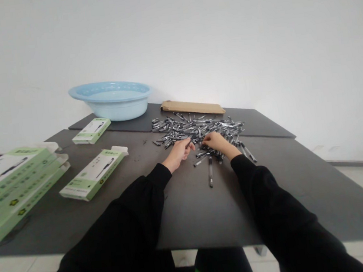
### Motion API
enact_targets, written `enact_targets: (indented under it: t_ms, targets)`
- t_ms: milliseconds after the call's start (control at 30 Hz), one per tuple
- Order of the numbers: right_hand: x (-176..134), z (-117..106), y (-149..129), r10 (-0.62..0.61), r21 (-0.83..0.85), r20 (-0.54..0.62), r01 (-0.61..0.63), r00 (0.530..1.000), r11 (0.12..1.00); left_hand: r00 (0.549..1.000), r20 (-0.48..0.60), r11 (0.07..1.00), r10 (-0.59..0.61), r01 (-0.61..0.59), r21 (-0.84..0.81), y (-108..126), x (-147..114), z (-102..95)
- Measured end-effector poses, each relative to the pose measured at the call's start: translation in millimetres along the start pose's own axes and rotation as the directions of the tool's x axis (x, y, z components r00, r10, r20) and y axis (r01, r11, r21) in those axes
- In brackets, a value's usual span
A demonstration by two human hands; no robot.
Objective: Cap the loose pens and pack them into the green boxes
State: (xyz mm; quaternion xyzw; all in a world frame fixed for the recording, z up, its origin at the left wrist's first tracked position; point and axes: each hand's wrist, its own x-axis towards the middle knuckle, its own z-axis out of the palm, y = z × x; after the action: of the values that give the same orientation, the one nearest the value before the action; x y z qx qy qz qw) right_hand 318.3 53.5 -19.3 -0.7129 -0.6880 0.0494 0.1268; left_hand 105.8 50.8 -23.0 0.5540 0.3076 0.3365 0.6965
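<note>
A large heap of black-and-clear pens (211, 126) lies spread over the dark table. At the heap's near left edge, my left hand (180, 151) is closed around a pen (188, 143), whose dark end shows by the thumb; whether it holds more than one I cannot tell. My right hand (215, 141) reaches into the heap from the right, its fingers pinched together and pointing left. What is between those fingertips, if anything, is too small to make out. A single pen (210, 172) lies apart in front of the heap, nearer to me.
Green-and-white pen boxes are stacked (19, 185) at the left, with an open-flapped box (96, 174) and a smaller-looking box (92, 131) beside them. A light blue basin (118, 110) stands at the back left. Behind the heap lies a brown cardboard piece (193, 107) near the wall.
</note>
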Motion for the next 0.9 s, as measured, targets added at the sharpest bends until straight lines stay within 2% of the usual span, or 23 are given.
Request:
enact_targets:
  t_ms: [300, 400, 600, 700, 767, 833, 900]
  targets:
    - [3.2, 3.0, -23.1, 0.022, -0.139, -0.029, -0.026, 0.999, 0.99, 1.0, 0.011, 0.999, -0.011, 0.011, 0.03, -1.0, 0.1, -0.8]
    - [1.0, -2.1, -22.5, -0.016, -0.119, -0.065, 0.008, 0.998, 0.993, 1.0, 0.009, 1.0, 0.0, 0.0, 0.028, -0.5, -0.7, -0.5]
    - [-10.5, -14.0, -23.6, -0.084, -0.036, -0.216, 0.078, 0.973, 0.996, 1.0, 0.023, 0.999, 0.02, -0.021, 0.038, -1.5, -3.4, 4.7]
    - [-22.8, -15.2, -17.2, -0.116, 0.13, -0.378, 0.177, 0.918, 0.976, 0.999, 0.048, 0.999, 0.017, -0.02, 0.046, -2.5, -3.0, 6.3]
    - [-31.2, -16.8, -9.9, -0.052, 0.312, -0.476, 0.225, 0.878, 0.923, 0.999, 0.051, 0.999, 0.02, -0.022, 0.049, -3.1, -2.2, 6.4]
    - [-38.2, -19.1, -3.9, 0.082, 0.527, -0.49, 0.22, 0.868, 0.821, 0.999, 0.048, 0.999, 0.019, -0.021, 0.05, -3.9, -1.5, 6.2]
    - [-43.2, -20.7, -2.6, 0.223, 0.728, -0.435, 0.196, 0.872, 0.657, 0.998, 0.052, 0.998, 0.019, -0.022, 0.062, -4.6, -1.5, 6.4]
